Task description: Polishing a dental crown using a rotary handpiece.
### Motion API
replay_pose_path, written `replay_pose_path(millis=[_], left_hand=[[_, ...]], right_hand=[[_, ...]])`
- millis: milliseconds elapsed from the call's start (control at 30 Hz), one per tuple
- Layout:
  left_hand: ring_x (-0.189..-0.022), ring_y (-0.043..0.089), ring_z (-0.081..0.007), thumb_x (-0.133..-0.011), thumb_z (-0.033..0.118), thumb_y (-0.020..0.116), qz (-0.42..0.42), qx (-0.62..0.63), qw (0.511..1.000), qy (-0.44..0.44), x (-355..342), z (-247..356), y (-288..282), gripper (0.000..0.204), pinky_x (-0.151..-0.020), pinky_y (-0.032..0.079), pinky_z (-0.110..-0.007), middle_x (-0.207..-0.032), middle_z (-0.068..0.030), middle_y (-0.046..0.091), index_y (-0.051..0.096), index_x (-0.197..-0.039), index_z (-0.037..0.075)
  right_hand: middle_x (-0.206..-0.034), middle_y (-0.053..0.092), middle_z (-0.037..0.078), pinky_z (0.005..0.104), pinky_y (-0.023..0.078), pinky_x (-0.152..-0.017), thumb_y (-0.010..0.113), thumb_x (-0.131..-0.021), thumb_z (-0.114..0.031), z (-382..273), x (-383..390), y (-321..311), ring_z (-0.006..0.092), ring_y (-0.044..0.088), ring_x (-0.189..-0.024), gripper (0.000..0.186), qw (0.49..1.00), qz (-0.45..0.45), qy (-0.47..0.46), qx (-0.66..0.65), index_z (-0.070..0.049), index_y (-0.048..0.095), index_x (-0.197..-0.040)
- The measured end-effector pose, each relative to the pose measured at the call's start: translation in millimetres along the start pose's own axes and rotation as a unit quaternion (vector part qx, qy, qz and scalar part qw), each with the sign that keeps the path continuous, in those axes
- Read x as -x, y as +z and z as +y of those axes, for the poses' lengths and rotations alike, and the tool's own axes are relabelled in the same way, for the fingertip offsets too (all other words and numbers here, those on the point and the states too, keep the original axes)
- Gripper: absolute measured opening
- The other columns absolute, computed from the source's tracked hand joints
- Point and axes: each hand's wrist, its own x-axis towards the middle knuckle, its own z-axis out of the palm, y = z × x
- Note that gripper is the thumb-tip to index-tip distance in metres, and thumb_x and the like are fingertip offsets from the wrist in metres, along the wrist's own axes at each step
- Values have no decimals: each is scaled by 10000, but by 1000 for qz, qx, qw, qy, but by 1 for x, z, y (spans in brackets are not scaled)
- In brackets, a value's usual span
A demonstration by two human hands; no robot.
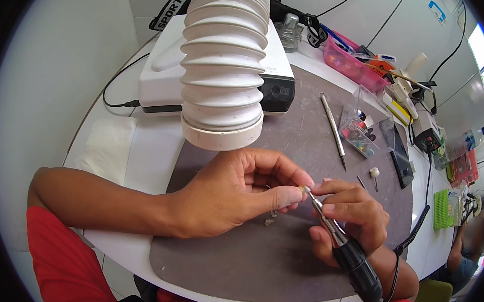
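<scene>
My left hand (223, 199) is closed in a pinch, with thumb and forefinger on a small pale yellowish piece (302, 189), mostly covered by the fingertips. In my right hand (359, 207) is a rotary handpiece (357, 266) with a metal front and black body, gripped like a pen. Its tip meets or nearly touches the small piece. Both hands are above a grey-brown mat (233, 273), beneath the mouth of a white ribbed suction hose (223, 69). Some grey crumbs (269, 221) lie on the mat under my left fingers.
Behind the hose stands a white box-shaped machine (162, 73). To the right are a metal pencil-like tool (333, 129), a clear box of small parts (362, 130), a white-headed bur (374, 173), a phone (401, 160) and a pink basket (347, 61). A coiled cord (416, 231) trails from the handpiece.
</scene>
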Motion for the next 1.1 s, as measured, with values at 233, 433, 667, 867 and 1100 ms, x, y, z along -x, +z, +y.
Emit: replay_pose_path(millis=[233,433,667,867,1100], left_hand=[[-858,584,-79,-879,59,623,-3,11,1000,3,0,0,0,189,-788,498,-231,-964,-48,616,602,-1057,-1],[-870,583,-79,-874,47,624,-7,15,1000,12,-1,-3,0,183,-795,499,-231,-985,-53,614,603,-1050,-1],[-877,583,-80,-871,41,625,-4,4,1000,23,-1,-3,1,183,-802,497,-233,-983,-52,613,604,-1049,0],[-879,582,-78,-869,46,630,-2,8,1000,10,0,-1,0,186,-804,492,-229,-980,-48,612,604,-1048,2],[-909,572,-74,-870,48,630,-2,6,1000,23,0,-2,0,187,-819,485,-225,-996,-45,603,597,-1049,4]], right_hand=[[-735,635,131,398,566,-695,779,-658,-59,0,1,-1,312,684,-776,312,1000,-11,-4,-1,-8,571,-884],[-730,634,132,383,562,-673,772,-660,-52,-2,0,-2,317,684,-767,302,1000,-9,-10,2,-4,572,-881],[-713,629,132,368,562,-657,773,-662,-56,-1,1,-1,319,685,-759,301,1000,3,-10,2,-1,572,-878],[-713,628,125,365,562,-656,778,-656,-57,-1,0,0,316,684,-756,305,1000,7,-6,5,-6,574,-877],[-718,627,124,357,562,-647,773,-662,-52,0,0,-1,319,684,-753,301,1000,-7,-11,0,-5,572,-881]])
